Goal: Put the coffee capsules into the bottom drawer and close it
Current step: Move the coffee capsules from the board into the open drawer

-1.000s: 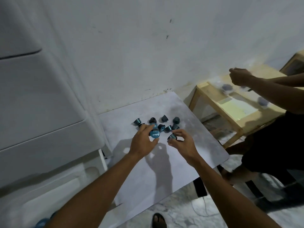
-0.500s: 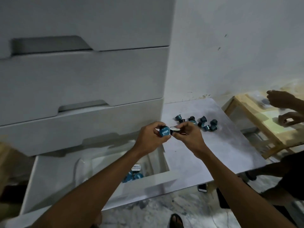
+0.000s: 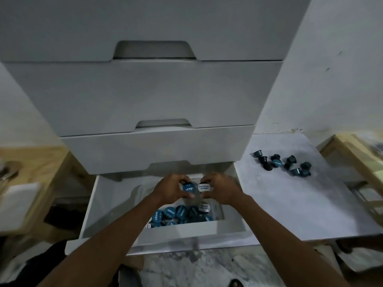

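Left hand [image 3: 170, 189] gripped blue-lidded capsule [image 3: 188, 189] | right hand [image 3: 221, 190] pinched white-lidded capsule [image 3: 204, 188] | open bottom drawer [image 3: 186, 230] and capsule pile [image 3: 176, 213] lay below the fingers | best: lower close, then release | loose capsules [image 3: 284, 165] lay well right of fingers

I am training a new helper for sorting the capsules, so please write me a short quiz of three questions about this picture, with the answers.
1. True or false: the bottom drawer is shut.
2. What does the left hand hold? A) a spoon B) a blue-lidded capsule C) nothing
3. Fill in: the loose capsules lie on the white board to the ___ of the drawer.

Key: 1 false, it stands open. 2 B; the right hand holds a white-lidded capsule. 3 right.
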